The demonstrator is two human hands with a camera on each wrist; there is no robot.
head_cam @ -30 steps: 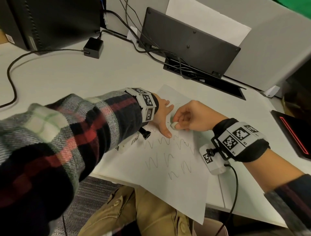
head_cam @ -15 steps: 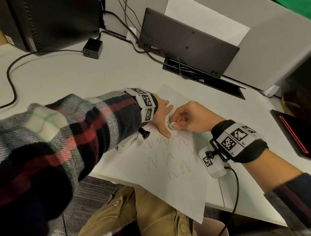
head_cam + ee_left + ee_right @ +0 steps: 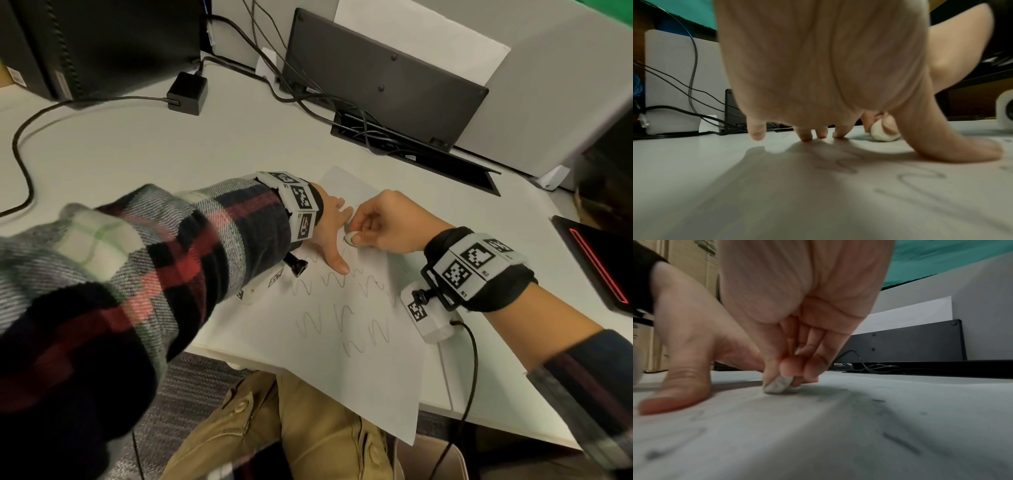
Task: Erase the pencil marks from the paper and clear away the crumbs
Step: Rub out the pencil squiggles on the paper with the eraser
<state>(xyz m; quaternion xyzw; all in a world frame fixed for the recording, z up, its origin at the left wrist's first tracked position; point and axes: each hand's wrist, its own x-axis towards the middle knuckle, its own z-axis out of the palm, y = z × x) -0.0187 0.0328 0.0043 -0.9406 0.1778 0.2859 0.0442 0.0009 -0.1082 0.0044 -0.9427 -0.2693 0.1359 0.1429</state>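
A white sheet of paper (image 3: 363, 363) lies on the desk, its near corner hanging over the desk edge, with wavy pencil marks (image 3: 342, 318) across its middle. My left hand (image 3: 334, 233) lies spread on the sheet, fingertips (image 3: 806, 136) and thumb pressing it flat. My right hand (image 3: 380, 222) pinches a small white eraser (image 3: 350, 238) between thumb and fingers and holds it down on the paper just right of the left thumb. The eraser (image 3: 778, 384) is grey with graphite on its face. Dark crumbs and smudges (image 3: 877, 400) lie on the paper near it.
A black cable tray lid (image 3: 383, 78) stands open behind the sheet, with cables (image 3: 370, 133) beneath it. A power adapter (image 3: 187, 91) and its cord lie at the back left. A black device with a red line (image 3: 603, 260) sits at the right edge.
The right hand with the eraser has shifted slightly up and left across the paper, closer against the left thumb. The left hand has stayed pressed on the sheet.
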